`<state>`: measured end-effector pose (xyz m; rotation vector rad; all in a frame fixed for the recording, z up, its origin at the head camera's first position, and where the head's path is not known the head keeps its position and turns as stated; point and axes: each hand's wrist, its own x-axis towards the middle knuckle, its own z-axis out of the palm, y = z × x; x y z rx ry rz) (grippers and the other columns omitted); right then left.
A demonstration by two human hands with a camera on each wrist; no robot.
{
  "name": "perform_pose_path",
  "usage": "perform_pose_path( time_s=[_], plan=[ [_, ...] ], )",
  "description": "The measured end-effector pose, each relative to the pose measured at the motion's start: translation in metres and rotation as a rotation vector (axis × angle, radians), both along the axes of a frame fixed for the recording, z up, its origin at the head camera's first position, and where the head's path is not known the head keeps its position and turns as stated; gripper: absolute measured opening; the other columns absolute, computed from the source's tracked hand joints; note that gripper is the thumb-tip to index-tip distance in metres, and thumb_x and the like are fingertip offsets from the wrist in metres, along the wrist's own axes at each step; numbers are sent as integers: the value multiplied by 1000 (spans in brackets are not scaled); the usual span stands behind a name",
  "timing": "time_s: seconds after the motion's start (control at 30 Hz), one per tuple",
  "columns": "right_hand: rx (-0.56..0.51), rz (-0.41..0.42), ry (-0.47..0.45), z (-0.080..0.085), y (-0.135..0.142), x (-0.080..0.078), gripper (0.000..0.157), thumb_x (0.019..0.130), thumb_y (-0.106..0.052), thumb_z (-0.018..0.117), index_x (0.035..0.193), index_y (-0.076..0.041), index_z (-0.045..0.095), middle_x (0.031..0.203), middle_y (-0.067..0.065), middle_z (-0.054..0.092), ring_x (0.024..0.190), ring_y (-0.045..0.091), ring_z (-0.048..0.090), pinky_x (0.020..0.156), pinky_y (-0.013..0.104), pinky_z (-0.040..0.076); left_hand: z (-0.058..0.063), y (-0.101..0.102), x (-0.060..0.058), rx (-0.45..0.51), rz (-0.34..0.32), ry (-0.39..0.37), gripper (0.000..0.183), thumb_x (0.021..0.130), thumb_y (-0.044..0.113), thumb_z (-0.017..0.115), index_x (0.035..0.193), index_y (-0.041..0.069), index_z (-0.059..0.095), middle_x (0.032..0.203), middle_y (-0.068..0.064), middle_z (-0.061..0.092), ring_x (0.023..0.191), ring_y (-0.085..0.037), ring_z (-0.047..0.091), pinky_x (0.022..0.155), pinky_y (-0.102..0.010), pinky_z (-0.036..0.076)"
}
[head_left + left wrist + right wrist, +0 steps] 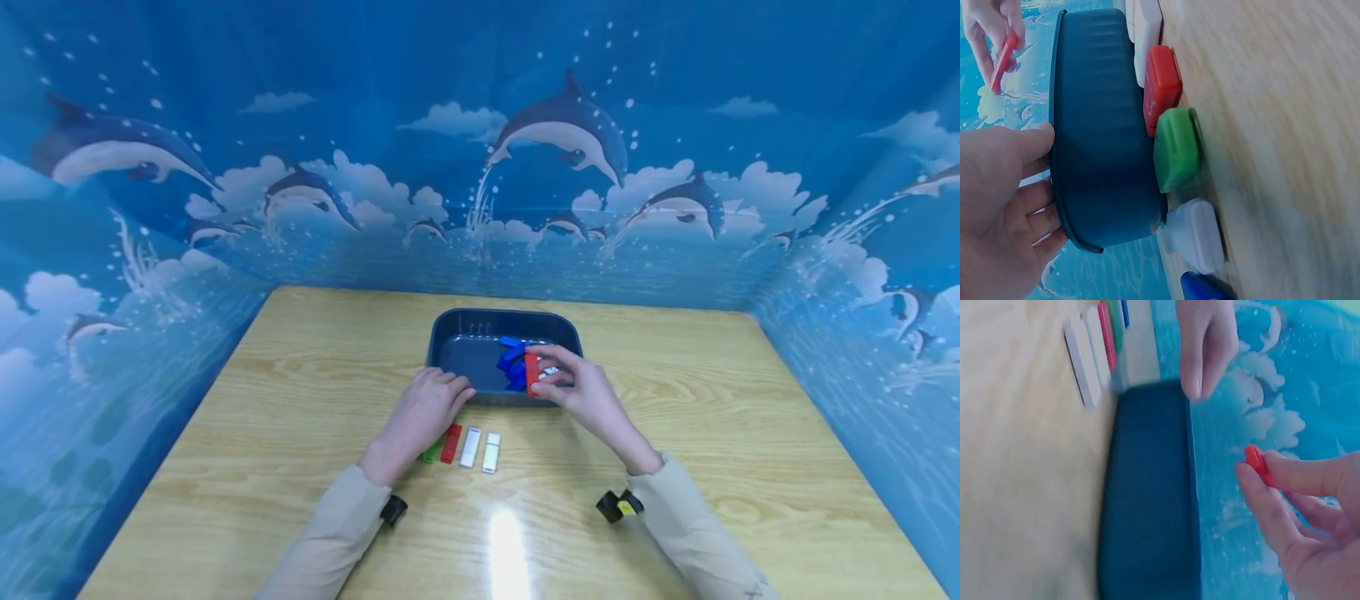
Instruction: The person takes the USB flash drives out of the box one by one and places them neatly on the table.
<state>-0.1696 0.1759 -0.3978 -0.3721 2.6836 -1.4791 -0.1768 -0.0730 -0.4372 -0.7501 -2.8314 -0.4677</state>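
My right hand (581, 390) pinches a red USB stick (532, 374) upright between thumb and fingers, above the near right part of a dark blue tray (459, 367). In the right wrist view, only one end of this red stick (1256, 459) shows between the fingertips. My left hand (427, 408) grips the tray's near left corner, its thumb and bent fingers at the rim, seen close in the left wrist view. Inside the tray, several blue sticks (513, 362) lie piled beside some white ones (550, 371), partly hidden by my right hand.
In front of the tray stands a row: green stick (1177, 150), red stick (1163, 84), and two white sticks (470, 447). Another white stick (1197, 236) and a blue stick (1204, 287) continue it, hidden under my left arm from above. A dolphin-print curtain (480, 167) surrounds the wooden table (315, 350).
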Motion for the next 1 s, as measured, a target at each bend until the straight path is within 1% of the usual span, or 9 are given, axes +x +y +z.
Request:
perform_pose_path(
  time_s=[0.07, 0.13, 0.27, 0.47, 0.63, 0.73, 0.87, 1.0],
  plan=[
    [-10, 19, -26, -3, -1, 9, 53, 90, 0, 74, 140, -11, 59, 118, 14, 66, 89, 22, 73, 78, 39, 62, 0, 0, 0, 0, 1, 4, 22, 104, 29, 60, 111, 13, 74, 109, -4, 75, 108, -23, 68, 114, -47, 42],
    [8, 39, -26, -9, -2, 17, 52, 88, 0, 76, 137, -10, 61, 117, 14, 66, 86, 20, 73, 74, 32, 62, 0, -1, -1, -2, 2, 7, 22, 104, 29, 60, 111, 14, 74, 108, -3, 75, 107, -22, 68, 113, -46, 43],
    [37, 85, -45, -25, -5, 27, 49, 84, 2, 79, 130, -4, 63, 111, 14, 68, 83, 19, 71, 68, 25, 60, 0, -1, -2, -15, 7, 8, 23, 104, 30, 59, 111, 14, 74, 108, -3, 75, 106, -22, 67, 113, -46, 43],
    [105, 100, -164, -45, -11, 33, 46, 83, 0, 80, 126, -3, 64, 107, 8, 66, 80, 14, 67, 63, 23, 56, 1, 0, -1, -18, 4, 1, 23, 104, 30, 59, 111, 14, 74, 109, -4, 75, 108, -23, 67, 114, -46, 42],
    [139, 129, -216, -52, -17, 36, 49, 82, -4, 81, 127, 0, 63, 96, 6, 68, 77, 12, 65, 63, 23, 56, 1, 0, 1, -11, -3, -4, 23, 104, 29, 59, 112, 12, 74, 110, -5, 75, 109, -24, 67, 114, -46, 42],
    [194, 118, -192, -54, -21, 36, 50, 80, -7, 84, 125, 0, 65, 95, 3, 66, 74, 12, 62, 61, 23, 54, 1, 0, 1, -8, -6, 2, 23, 104, 29, 59, 112, 12, 74, 110, -5, 75, 109, -24, 67, 114, -46, 42],
    [304, 84, -123, -53, -26, 36, 49, 76, -12, 87, 121, -3, 68, 98, 1, 60, 73, 10, 56, 60, 22, 49, 0, 0, 1, -9, -13, 12, 22, 104, 28, 59, 111, 12, 74, 109, -5, 75, 108, -24, 68, 114, -47, 42],
    [364, 73, -77, -53, -29, 37, 49, 75, -15, 89, 119, -4, 69, 98, 1, 58, 71, 10, 53, 61, 23, 47, 1, 0, 1, -17, -10, 12, 23, 104, 28, 59, 111, 12, 74, 108, -4, 75, 107, -23, 68, 114, -45, 42]
  ],
)
